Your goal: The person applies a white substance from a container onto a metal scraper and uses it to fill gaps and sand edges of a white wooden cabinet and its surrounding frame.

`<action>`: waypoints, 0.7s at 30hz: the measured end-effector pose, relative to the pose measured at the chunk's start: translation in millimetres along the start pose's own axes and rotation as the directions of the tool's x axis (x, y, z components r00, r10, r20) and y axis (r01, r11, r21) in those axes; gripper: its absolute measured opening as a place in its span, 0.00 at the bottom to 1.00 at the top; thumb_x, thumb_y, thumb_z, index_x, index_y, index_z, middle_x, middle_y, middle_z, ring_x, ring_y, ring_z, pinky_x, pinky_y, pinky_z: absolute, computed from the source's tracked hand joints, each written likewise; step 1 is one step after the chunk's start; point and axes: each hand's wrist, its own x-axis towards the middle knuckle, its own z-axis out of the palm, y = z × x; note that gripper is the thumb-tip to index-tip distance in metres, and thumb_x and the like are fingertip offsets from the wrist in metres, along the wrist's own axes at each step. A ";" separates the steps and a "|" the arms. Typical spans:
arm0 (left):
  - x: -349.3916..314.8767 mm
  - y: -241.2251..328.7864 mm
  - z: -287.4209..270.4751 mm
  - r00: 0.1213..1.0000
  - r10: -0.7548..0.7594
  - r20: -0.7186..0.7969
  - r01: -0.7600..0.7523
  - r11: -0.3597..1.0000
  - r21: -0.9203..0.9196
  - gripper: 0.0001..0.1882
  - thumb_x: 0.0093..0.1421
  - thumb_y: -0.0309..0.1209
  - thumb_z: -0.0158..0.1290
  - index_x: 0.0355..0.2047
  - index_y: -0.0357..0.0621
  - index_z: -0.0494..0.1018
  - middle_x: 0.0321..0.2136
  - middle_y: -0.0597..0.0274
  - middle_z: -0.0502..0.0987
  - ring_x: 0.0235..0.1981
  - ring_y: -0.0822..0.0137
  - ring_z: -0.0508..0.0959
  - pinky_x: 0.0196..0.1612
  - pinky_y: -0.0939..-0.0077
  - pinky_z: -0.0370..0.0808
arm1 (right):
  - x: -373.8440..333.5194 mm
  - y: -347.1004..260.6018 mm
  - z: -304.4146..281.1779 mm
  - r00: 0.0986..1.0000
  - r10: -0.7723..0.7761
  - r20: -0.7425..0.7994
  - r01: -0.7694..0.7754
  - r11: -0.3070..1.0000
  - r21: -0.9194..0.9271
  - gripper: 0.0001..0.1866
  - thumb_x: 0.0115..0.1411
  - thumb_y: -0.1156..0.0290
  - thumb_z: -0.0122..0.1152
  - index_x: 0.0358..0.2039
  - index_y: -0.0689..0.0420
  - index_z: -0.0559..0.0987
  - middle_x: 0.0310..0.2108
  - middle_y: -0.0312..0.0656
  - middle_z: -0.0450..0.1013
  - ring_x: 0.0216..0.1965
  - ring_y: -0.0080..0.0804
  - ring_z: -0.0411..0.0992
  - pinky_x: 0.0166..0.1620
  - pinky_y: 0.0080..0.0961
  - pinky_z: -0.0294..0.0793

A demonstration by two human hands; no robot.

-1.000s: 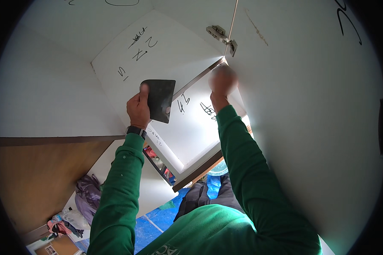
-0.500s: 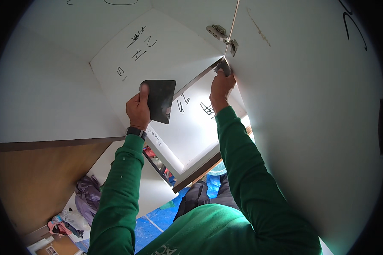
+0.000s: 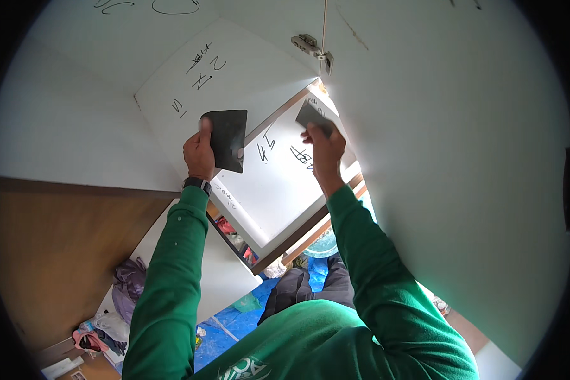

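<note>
Forearms (image 3: 177, 253) in green sleeves are both stretched fwd from the lower edge, elbows apart. L hand (image 3: 198, 157), w/ dark watch (image 3: 197, 184) on its wrist, pinches a dark plate (image 3: 229, 140) at its left side: thumb on the front, other fingers hidden behind. R hand (image 3: 328, 152) is raised approx. to same height, its bent fingers pinching a small grey blade (image 3: 312, 116), tilted, before the white panel (image 3: 285, 196); I can't tell abt contact w/ it.

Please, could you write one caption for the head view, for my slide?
The left hand holds a dark plate, the right hand a smaller grey plate, in front of white panels.
</note>
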 end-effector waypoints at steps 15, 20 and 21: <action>-195.3 113.1 28.4 0.961 -0.216 0.171 0.261 0.507 -0.822 0.18 0.70 0.33 0.55 0.55 0.36 0.71 0.49 0.53 0.80 0.47 0.60 0.83 0.50 0.68 0.85 | -161.4 -141.8 -50.7 0.779 0.043 0.626 0.217 0.917 -0.333 0.18 0.70 0.77 0.53 0.59 0.67 0.72 0.47 0.47 0.75 0.49 0.34 0.79 0.50 0.31 0.80; -243.0 151.9 20.5 0.985 -0.162 -0.056 0.050 0.588 -0.808 0.17 0.66 0.23 0.59 0.54 0.37 0.71 0.48 0.56 0.80 0.45 0.64 0.83 0.47 0.73 0.85 | -194.5 -178.5 -47.6 0.574 -0.207 0.792 0.729 0.570 -0.379 0.21 0.64 0.84 0.55 0.59 0.65 0.74 0.52 0.54 0.74 0.50 0.48 0.78 0.51 0.39 0.79; -246.4 153.9 17.7 0.986 -0.144 -0.080 0.025 0.613 -0.790 0.18 0.65 0.23 0.59 0.55 0.38 0.71 0.49 0.57 0.80 0.46 0.64 0.82 0.49 0.72 0.84 | -195.5 -180.6 -49.8 0.513 -0.236 0.825 0.796 0.489 -0.355 0.24 0.61 0.87 0.56 0.59 0.66 0.73 0.54 0.57 0.72 0.50 0.55 0.77 0.52 0.41 0.80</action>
